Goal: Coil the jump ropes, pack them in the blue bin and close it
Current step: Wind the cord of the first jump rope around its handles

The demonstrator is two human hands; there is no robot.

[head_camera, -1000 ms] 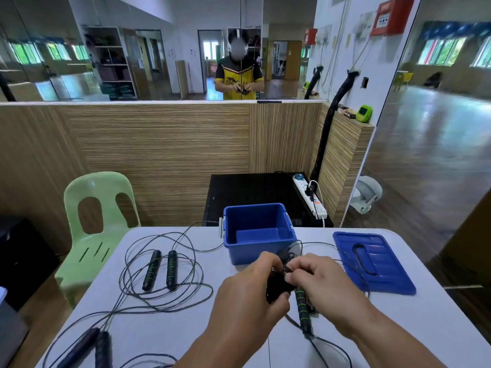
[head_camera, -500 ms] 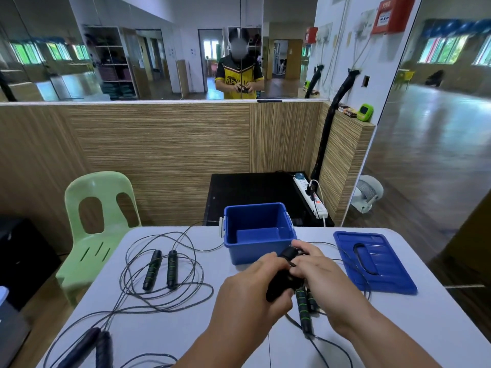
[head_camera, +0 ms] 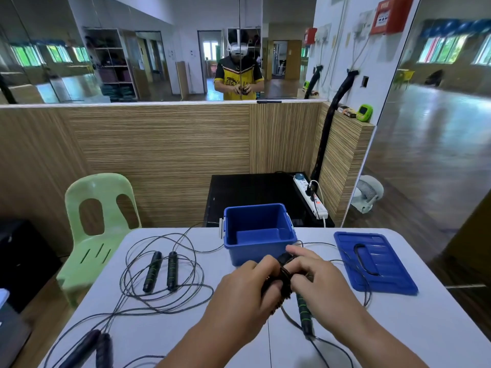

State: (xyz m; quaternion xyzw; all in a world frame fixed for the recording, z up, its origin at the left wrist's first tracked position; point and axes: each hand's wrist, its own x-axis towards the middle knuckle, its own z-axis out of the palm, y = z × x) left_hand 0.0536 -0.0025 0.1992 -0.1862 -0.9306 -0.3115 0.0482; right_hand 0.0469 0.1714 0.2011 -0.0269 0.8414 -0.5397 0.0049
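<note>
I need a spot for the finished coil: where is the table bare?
The near-right corner of the table, between the blue lid and the right hand, is bare. The left half is crowded with loose jump ropes, and cord runs beside the blue bin.

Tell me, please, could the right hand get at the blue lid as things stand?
Probably, once freed: the blue lid lies just right of the right hand, which now grips the coiled rope.
</note>
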